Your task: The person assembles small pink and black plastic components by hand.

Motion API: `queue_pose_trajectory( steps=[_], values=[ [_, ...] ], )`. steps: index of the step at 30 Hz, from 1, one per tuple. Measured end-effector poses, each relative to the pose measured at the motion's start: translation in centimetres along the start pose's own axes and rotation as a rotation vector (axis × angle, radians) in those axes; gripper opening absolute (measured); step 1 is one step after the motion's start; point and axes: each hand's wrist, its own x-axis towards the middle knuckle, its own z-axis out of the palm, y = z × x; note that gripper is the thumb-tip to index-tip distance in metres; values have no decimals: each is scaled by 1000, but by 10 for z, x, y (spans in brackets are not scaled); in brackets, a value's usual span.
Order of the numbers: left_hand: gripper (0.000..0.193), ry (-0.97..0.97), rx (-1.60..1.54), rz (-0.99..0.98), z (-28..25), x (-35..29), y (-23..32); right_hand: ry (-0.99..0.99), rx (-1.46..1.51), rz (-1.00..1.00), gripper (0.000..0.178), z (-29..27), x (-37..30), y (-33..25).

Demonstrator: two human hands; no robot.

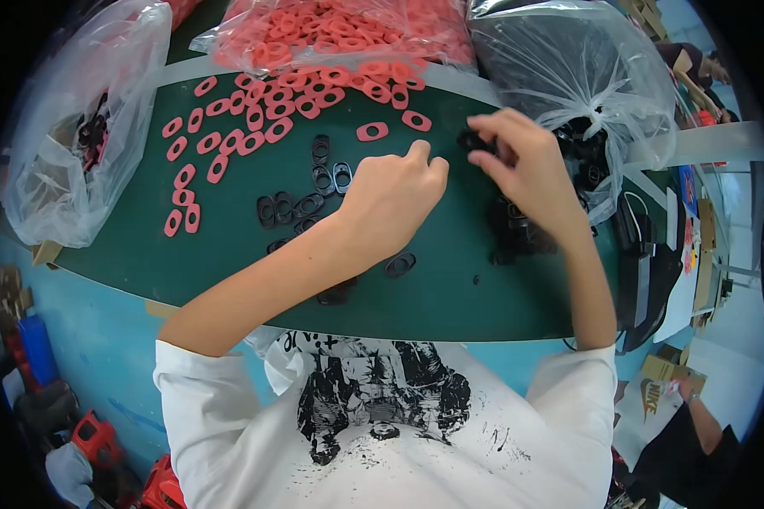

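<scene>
My right hand [522, 161] pinches a small black plastic part [469, 140] between thumb and fingers, above the right side of the green table. Beside it, my left hand [390, 199] is closed with its back showing; its curled fingers hide whatever is in them. Several black oval pieces with a hole [284, 206] lie around the left hand and forearm, and one lone black oval piece [401, 264] rests just below it. Under the right wrist sits a heap of small black parts [518, 229]. Flat pink pieces with an oval hole [278, 129] are spread out beyond the left hand.
A clear bag of pink pieces [331, 34] lies along the far edge of the green table [450, 310]. At left stands a clear plastic bag [85, 127]; another clear bag [569, 68] holds dark parts at right. A black case-like object [641, 271] borders the right edge. Other people are at right.
</scene>
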Motion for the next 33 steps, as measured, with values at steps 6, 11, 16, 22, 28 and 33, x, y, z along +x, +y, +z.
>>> queue_pose_trajectory(
  steps=[6,11,16,22,28,33],
  values=[
    [30,31,5,10,3,-1,7,-35,41,-153,28,38,47,14],
    [31,-18,6,-86,2,0,8,-54,-10,-3,26,48,51,18],
    [31,-7,-25,-110,-1,1,8,-77,38,80,27,46,57,13],
    [33,4,1,-66,2,2,8,17,-180,-19,28,50,50,21],
    [31,18,39,-56,3,2,13,-7,-183,-30,33,43,48,29],
    [29,17,51,-58,5,3,10,28,32,100,26,-26,50,37]
  ],
)
